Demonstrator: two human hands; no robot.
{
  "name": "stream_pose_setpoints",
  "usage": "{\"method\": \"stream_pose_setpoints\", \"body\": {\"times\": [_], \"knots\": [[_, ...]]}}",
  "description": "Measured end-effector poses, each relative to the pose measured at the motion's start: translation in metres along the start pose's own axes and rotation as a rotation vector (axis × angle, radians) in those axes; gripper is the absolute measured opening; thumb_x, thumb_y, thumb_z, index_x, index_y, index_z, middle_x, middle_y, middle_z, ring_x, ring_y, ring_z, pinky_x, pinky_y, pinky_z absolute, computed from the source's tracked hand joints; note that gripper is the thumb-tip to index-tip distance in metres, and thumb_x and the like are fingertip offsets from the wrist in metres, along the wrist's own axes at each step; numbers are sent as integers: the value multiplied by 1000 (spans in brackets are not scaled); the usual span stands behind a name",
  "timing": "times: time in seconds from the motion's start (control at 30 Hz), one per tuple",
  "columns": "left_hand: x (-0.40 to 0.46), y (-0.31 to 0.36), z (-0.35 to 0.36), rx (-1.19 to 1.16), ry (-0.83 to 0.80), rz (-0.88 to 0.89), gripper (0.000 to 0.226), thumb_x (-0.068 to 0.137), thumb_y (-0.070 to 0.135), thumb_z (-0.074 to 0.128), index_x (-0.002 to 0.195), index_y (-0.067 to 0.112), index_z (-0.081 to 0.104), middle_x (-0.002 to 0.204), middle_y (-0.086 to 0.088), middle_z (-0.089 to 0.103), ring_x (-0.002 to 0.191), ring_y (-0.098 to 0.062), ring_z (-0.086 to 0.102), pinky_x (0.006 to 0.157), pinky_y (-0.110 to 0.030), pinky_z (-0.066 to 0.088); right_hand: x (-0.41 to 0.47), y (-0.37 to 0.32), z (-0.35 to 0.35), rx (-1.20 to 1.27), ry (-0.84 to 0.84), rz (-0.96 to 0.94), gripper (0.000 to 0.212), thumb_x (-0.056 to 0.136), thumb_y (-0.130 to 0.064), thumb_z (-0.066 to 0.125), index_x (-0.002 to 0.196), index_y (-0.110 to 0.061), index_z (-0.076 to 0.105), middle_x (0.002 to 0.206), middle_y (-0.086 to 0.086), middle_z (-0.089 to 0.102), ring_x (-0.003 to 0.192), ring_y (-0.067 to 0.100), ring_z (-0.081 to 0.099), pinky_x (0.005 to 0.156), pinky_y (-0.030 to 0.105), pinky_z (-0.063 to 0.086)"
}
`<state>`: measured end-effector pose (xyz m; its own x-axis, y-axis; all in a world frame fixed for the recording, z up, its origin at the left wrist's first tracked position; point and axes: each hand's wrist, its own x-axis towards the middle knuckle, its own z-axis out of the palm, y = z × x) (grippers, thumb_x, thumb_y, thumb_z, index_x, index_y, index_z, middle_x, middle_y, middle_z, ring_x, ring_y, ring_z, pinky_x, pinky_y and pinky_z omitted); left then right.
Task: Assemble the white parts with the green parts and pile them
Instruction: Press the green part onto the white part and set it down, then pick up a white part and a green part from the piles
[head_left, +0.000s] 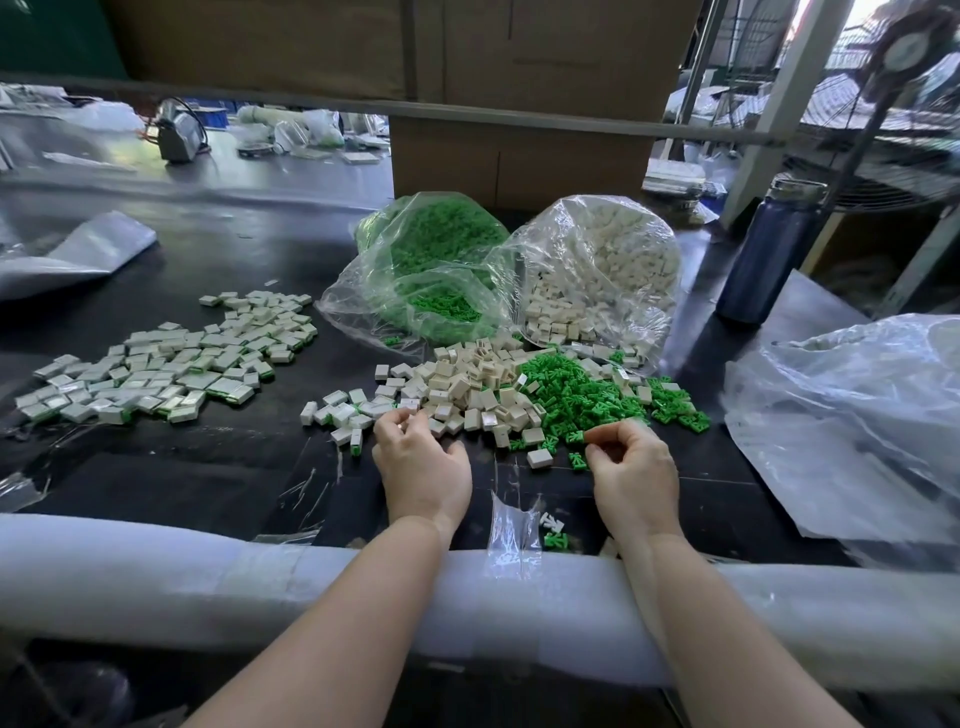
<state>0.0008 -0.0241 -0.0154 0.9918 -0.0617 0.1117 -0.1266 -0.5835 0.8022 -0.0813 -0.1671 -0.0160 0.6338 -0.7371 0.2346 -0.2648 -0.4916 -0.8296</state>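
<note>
A heap of loose white parts (467, 384) lies in the middle of the black table, with a heap of green parts (587, 395) just to its right. My left hand (421, 467) rests at the near edge of the white heap, fingers curled over a white part. My right hand (634, 478) pinches a green part (576, 437) between thumb and fingertips at the near edge of the green heap. A spread pile of assembled white-and-green pieces (166, 364) lies at the left.
Two open clear bags stand behind the heaps, one of green parts (436, 270), one of white parts (602, 270). A blue bottle (769, 254) stands at right, crumpled plastic sheet (852, 431) beside it. A foam-padded edge (208, 577) runs under my forearms. Cardboard boxes (519, 156) rise behind.
</note>
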Motion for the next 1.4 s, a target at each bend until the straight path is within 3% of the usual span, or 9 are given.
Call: {"method": "stream_pose_setpoints", "body": {"times": [0.13,0.27,0.5,0.8,0.93,1.0,1.07,1.2,1.4], "knots": [[-2,-1,1,100,-18,62,46,89,18,56,134,10,47,145,-9,27,132,-28,23,109,-33,22,2,3,2,-139,-44,24,17,87,-5,58,94,-16,69,108,5,61,107,27,52,97,42,40],[-8,0,3,199,0,320,31,87,20,59,118,21,60,130,-1,40,125,-21,28,102,-33,23,1,2,3,-304,-87,51,22,91,-14,55,107,-21,67,121,2,56,116,25,42,96,35,32],[-12,1,18,383,-418,726,42,96,42,39,138,37,39,147,20,32,138,-4,14,106,-23,4,-1,-4,3,-487,-146,48,26,90,-31,58,115,-30,65,125,0,53,117,23,42,98,34,32],[-13,3,11,223,-285,673,19,91,27,56,106,22,67,107,9,64,104,-13,48,96,-28,34,-4,-6,2,-389,-143,-24,13,81,-27,70,83,-29,58,98,-8,52,109,19,43,87,32,28],[-12,3,11,189,-280,627,26,92,20,55,116,19,63,107,3,62,105,-14,46,94,-22,35,-5,-6,3,-289,-180,-72,25,79,-20,72,70,-29,51,82,-6,59,94,21,53,84,32,37],[-12,2,13,209,-311,598,28,93,22,54,120,17,62,110,2,56,107,-15,43,97,-23,35,-5,-5,3,-211,-167,-107,21,79,-16,72,71,-25,54,76,-6,60,82,19,57,72,26,41],[-11,2,13,211,-335,553,26,92,24,55,116,16,64,111,0,52,109,-16,43,99,-28,37,-6,-4,4,-143,-164,-141,17,79,-13,72,74,-19,58,71,-8,60,74,14,56,62,18,38],[-13,4,11,184,-383,522,18,91,23,56,108,20,63,106,0,56,104,-17,49,94,-33,42,-5,-2,4,-27,-185,-171,17,80,-7,70,76,-19,58,72,-9,60,71,10,57,63,14,41],[-13,5,5,-63,-391,457,19,85,15,66,104,16,67,91,6,62,84,-7,58,80,-9,45,-4,-1,4,120,-182,-139,16,79,-8,72,81,-22,65,73,-13,63,69,0,59,64,4,44]]}}
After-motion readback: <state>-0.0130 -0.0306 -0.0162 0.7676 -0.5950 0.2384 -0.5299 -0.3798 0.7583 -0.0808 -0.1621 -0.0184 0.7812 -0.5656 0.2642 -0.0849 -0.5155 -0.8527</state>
